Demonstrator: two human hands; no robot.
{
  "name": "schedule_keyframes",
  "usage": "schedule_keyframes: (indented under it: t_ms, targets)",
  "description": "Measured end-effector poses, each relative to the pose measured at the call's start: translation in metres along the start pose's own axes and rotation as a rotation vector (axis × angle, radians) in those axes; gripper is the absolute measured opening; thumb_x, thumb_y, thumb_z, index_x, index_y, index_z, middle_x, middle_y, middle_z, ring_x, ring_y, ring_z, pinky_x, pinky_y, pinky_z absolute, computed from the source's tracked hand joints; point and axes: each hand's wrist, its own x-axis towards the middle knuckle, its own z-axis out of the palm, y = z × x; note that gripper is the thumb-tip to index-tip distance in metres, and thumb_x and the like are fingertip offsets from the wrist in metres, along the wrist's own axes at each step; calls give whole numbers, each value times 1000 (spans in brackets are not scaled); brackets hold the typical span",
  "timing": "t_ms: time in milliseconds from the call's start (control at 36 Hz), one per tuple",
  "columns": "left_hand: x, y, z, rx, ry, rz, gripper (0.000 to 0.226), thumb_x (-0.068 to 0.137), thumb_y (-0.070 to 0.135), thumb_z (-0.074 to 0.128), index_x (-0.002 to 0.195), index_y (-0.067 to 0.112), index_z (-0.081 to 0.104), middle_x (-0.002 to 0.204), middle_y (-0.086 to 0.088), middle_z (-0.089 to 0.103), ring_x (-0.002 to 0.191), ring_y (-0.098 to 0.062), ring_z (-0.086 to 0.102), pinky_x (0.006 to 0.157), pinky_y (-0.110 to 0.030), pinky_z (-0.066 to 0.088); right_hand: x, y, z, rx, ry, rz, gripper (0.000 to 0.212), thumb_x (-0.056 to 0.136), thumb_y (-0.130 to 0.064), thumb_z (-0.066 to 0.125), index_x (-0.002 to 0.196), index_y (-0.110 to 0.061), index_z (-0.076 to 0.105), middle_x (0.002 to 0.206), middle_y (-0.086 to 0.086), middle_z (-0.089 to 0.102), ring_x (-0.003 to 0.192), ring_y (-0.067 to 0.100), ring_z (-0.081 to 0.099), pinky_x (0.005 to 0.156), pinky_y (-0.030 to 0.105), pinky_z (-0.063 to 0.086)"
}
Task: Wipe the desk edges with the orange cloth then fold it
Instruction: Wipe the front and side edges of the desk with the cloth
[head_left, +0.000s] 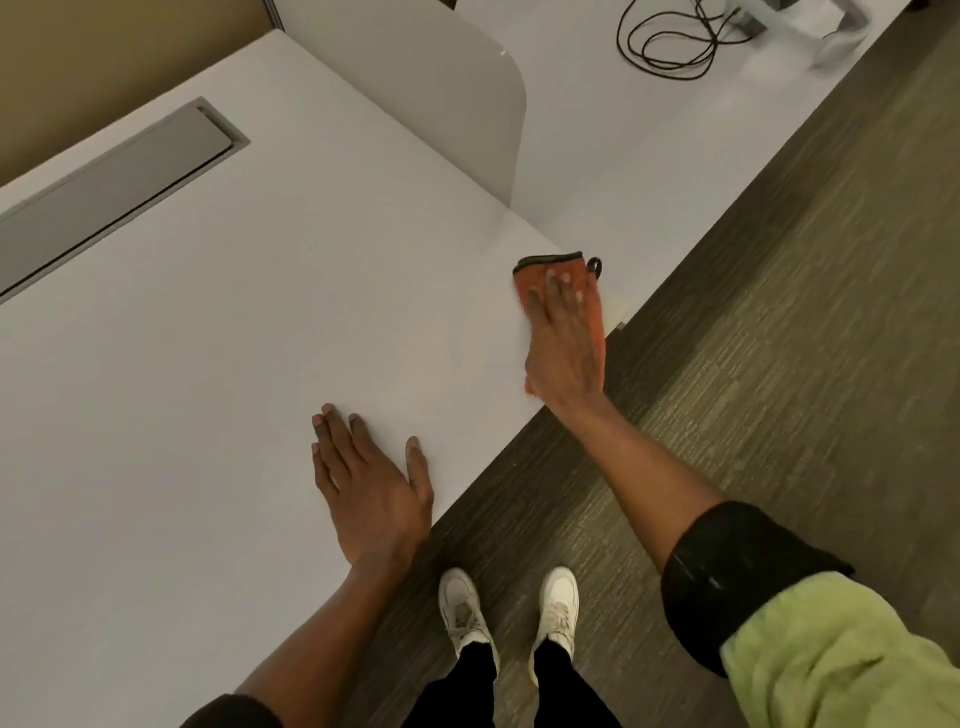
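The orange cloth (574, 291) is spread on the white desk (234, 322) at its front edge, near the corner beside the grey divider panel (441, 98). It is pressed flat under the right hand (563, 343), whose fingers are extended and nothing is gripped. Its long axis is seen to run along the desk edge, with the dark-trimmed end and small loop pointing away from the person. The left hand (369, 483) is laid open, palm down, on the bare desk, well apart from the cloth.

Smooth matt white desk (234, 322), soft napped orange cloth (582, 280), streaky dark wood-grain floor (779, 312).
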Motion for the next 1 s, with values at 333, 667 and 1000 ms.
schedule_keyframes:
  t_ms: [333, 667, 1000]
  targets:
    - [0, 2, 4, -28, 31, -27, 86, 110, 65, 28, 171, 6, 20, 184, -11, 3, 171, -26, -3, 138, -49, 7, -82, -24, 15, 146, -69, -503, 75, 89, 3, 36, 163, 0, 25, 172, 26, 13, 162, 42, 8, 132, 54, 13]
    - [0, 5, 2, -51, 33, -36, 85, 109, 65, 30, 170, 6, 24, 184, -10, 3, 171, -22, -4, 138, -47, 5, -24, 9, 15, 25, 98, -331, 71, 95, -10, 36, 164, -3, 23, 170, 22, 27, 160, 39, 20, 132, 57, 2]
    - [0, 0, 6, -40, 55, -34, 83, 109, 65, 32, 169, 9, 23, 184, -8, 4, 171, -20, -5, 138, -48, 7, -4, 33, 4, 96, 5, -195, 67, 98, 3, 42, 164, -6, 29, 172, 21, 25, 162, 37, 16, 134, 50, 3]
